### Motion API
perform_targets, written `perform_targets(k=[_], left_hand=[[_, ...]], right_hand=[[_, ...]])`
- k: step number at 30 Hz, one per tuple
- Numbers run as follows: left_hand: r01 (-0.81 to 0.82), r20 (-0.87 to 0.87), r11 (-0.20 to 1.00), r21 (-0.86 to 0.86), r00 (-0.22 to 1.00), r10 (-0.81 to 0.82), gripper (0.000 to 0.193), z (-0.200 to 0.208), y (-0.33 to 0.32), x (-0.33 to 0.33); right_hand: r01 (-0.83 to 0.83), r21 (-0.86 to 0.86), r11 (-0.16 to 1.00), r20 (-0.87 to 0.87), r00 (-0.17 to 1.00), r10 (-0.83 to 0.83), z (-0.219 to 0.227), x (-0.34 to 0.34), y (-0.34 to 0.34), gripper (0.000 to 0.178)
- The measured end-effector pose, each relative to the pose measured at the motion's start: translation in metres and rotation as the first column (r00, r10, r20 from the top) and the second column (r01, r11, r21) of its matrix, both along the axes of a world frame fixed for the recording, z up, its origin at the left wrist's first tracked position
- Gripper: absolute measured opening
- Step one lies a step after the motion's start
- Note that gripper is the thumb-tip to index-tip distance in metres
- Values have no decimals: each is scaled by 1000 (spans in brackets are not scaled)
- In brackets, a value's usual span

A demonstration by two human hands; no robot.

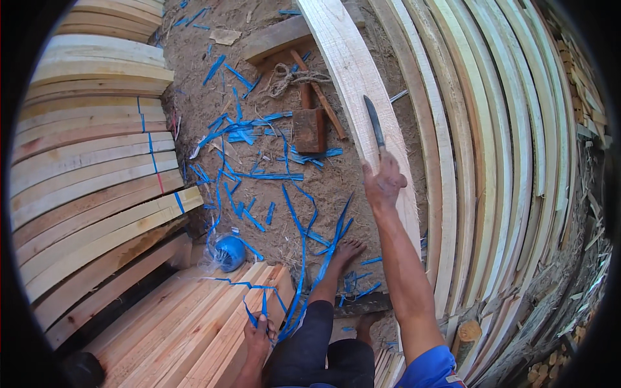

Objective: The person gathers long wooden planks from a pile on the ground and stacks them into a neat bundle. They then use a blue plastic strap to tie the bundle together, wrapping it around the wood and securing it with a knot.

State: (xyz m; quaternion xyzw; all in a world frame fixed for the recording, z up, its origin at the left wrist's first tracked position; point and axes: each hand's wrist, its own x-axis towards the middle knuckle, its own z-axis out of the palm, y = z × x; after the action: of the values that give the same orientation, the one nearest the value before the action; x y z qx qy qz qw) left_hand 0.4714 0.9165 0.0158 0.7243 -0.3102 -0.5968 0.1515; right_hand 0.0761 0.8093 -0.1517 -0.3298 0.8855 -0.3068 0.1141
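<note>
Blue strap [264, 304], pinched in the left hand [259, 330] by the planks [187, 323], looks light, limp and slippery, best held near its end; the stiff-looking knife [374, 123], clasped in the right hand [386, 183] over the board [343, 52], wants gripping behind its edge.

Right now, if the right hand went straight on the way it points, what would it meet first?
Seemingly nothing: the right hand and its knife point along the pale plank, which looks free up to the picture's top edge, though the blade's height is unclear.
</note>
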Motion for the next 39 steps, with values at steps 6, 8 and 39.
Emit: perform_targets(k=[6,8,39], left_hand=[[230,-264,970,74,943,-203,30,17,-27,-89],[533,-237,846,-19,820,-522,33,35,-21,-111],[106,442,976,-188,897,-12,30,-21,-13,57]], right_hand=[[-46,-89,995,985,144,94,138,143,111,47],[174,-21,984,993,120,0,195,143,135,41],[-202,427,881,206,971,123,12,-27,78,70]])
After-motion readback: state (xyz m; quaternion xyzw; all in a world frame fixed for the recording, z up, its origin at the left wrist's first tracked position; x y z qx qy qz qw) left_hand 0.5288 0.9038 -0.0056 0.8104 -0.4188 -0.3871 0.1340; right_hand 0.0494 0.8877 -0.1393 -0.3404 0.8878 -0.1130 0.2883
